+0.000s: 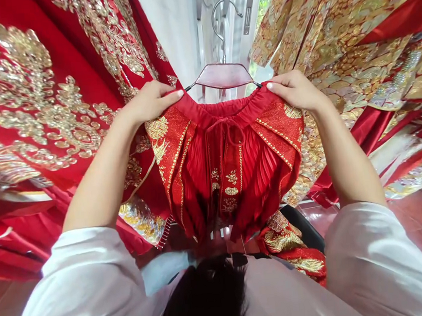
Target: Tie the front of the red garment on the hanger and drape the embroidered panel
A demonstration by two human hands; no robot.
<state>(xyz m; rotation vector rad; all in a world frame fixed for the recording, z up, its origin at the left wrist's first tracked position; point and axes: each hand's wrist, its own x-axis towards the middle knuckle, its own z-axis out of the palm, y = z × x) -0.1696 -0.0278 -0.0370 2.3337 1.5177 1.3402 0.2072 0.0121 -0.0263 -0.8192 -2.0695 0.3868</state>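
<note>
A red pleated skirt (230, 171) with gold embroidery and a drawstring waistband hangs in front of me from a pink hanger (222, 75) with a metal hook. My left hand (151, 102) is closed on the left end of the waistband, fingers pinching the cloth by the hanger's clip. At the right end my right hand (293, 90) grips the waistband in the same way. Both arms reach forward, with white sleeves pushed up above the elbows.
A large red garment with gold embroidery (46, 107) hangs close on the left. Gold and red embroidered garments (351, 44) hang on the right. A white wall and a window frame (236, 15) stand behind the hanger. Red floor tiles (420, 219) show at lower right.
</note>
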